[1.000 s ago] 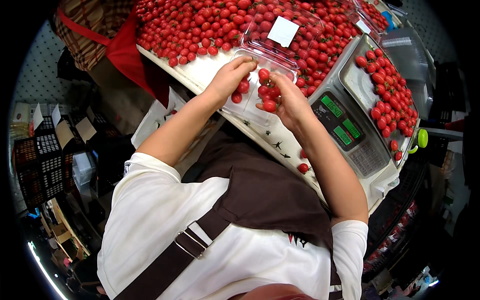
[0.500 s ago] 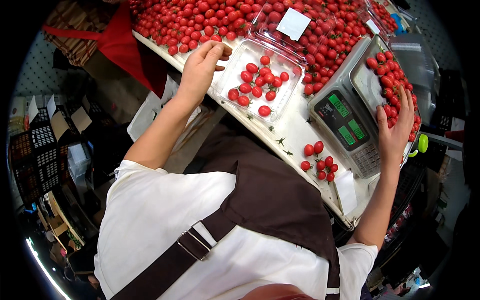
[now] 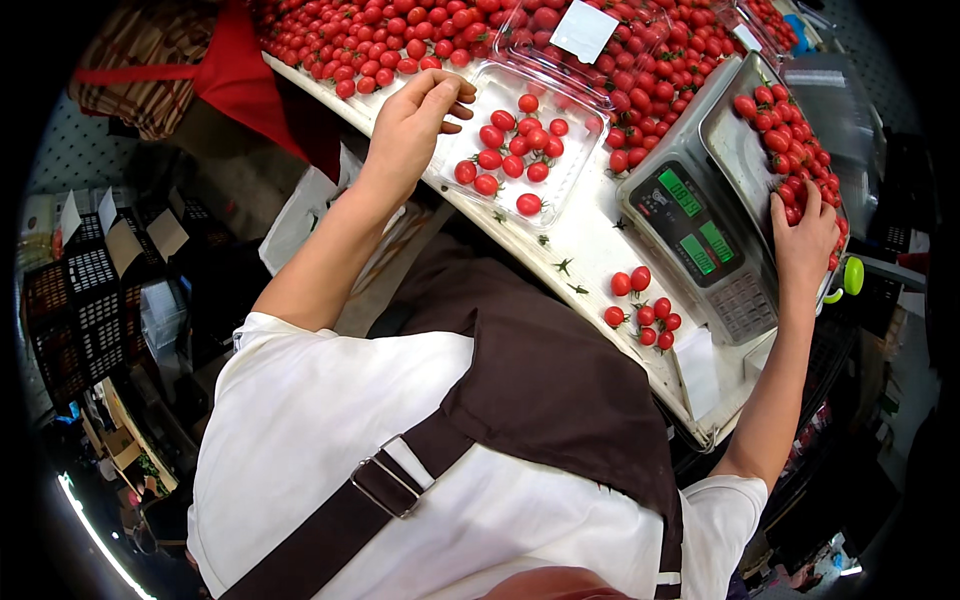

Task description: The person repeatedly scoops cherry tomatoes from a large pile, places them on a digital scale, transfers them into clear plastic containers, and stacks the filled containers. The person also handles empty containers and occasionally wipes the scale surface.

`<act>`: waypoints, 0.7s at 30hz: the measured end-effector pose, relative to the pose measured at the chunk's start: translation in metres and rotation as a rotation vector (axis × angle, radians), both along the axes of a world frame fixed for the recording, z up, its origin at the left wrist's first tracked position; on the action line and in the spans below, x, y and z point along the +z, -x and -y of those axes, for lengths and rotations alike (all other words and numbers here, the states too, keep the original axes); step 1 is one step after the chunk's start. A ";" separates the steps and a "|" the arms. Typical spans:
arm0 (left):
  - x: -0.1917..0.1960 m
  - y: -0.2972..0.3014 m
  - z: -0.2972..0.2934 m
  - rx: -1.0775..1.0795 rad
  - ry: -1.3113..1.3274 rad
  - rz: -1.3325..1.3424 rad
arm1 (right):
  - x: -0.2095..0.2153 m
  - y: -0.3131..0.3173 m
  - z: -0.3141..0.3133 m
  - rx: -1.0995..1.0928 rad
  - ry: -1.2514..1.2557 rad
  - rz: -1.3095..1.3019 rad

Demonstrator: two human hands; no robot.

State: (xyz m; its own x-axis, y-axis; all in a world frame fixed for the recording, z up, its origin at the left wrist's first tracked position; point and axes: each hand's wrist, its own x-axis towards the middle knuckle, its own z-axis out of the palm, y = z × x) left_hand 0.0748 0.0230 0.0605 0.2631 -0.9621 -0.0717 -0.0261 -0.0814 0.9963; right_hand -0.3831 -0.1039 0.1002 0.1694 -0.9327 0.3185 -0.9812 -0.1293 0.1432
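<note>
A clear plastic clamshell box [image 3: 566,205] lies with its lid raised on the white tabletop, and several cherry tomatoes [image 3: 517,146] are in its base. Beside the box's left rim hovers my left hand [image 3: 408,130], fingers loosely bent and apart, holding nothing. Over on the right, a grey digital scale [image 3: 745,300] carries a metal tray [image 3: 728,158] heaped with cherry tomatoes [image 3: 790,140] along its far side. My right hand [image 3: 808,240] reaches onto the near part of that heap, its fingers curled round cherry tomatoes [image 3: 793,200]; its palm side is hidden.
A large pile of cherry tomatoes [image 3: 400,35] covers the back of the table. A small group of cherry tomatoes [image 3: 645,312] and loose green stems lie near the front edge. A white card [image 3: 697,372] lies by the scale. A red cloth [image 3: 245,85] hangs at the left.
My right hand has slid a little toward the near end of the tray, and its outstretched fingers have curled round tomatoes. My left hand has moved slightly up and right.
</note>
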 end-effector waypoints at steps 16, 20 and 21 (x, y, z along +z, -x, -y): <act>-0.002 0.013 -0.001 -0.036 -0.047 -0.022 | -0.010 0.022 0.015 0.158 0.013 0.245; 0.002 0.028 0.001 -0.085 -0.058 -0.058 | 0.006 0.021 0.018 0.132 -0.151 0.430; 0.005 0.034 0.002 -0.104 -0.065 -0.063 | 0.007 0.026 0.020 0.158 -0.178 0.489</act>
